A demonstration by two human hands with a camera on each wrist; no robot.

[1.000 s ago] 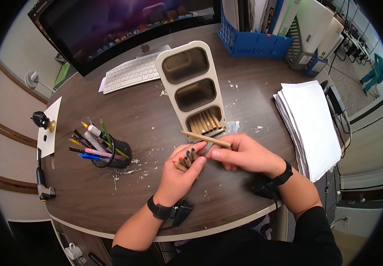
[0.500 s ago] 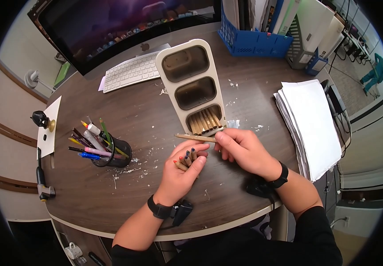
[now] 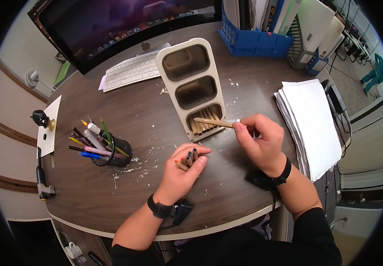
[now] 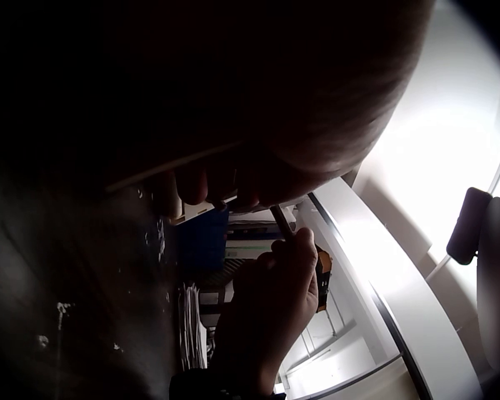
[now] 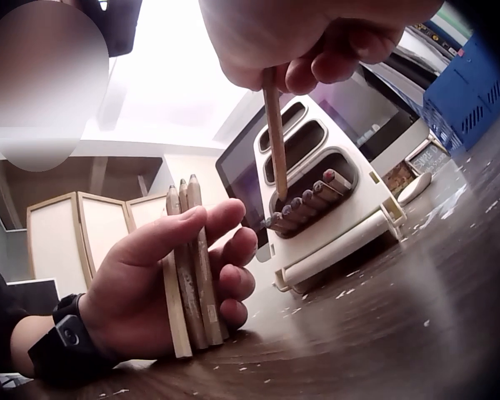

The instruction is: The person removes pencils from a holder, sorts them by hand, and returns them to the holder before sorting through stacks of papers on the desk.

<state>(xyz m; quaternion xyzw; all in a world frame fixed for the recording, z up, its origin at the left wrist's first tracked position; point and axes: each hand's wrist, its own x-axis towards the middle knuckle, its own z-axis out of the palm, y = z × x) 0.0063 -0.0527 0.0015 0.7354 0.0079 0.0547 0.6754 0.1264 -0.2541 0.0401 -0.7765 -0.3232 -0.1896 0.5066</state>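
Observation:
My right hand (image 3: 262, 144) pinches one wooden pencil (image 3: 214, 122) between thumb and fingers at its end. The pencil slants across the opening of the lowest compartment of a cream three-compartment holder (image 3: 195, 80), overlapping it in the head view. Several wooden pencils (image 3: 196, 129) lie side by side in that compartment, dark ends toward me. My left hand (image 3: 180, 170) grips a bunch of colored pencils (image 5: 202, 275), with red and blue tips showing in the head view. In the right wrist view that hand rests low near the desk, thumb across the pencils.
A black mesh cup (image 3: 122, 150) of pens and markers stands at the left. White scraps (image 3: 134, 160) dot the desk. A paper stack (image 3: 311, 128) lies at the right. Behind the holder are a keyboard (image 3: 131, 73), a monitor (image 3: 125, 26) and a blue file rack (image 3: 258, 44).
My right hand has moved away from the left, to the right and up, carrying the pencil from over the left fingers to the lowest compartment. The left hand has stayed nearly still with its pencils.

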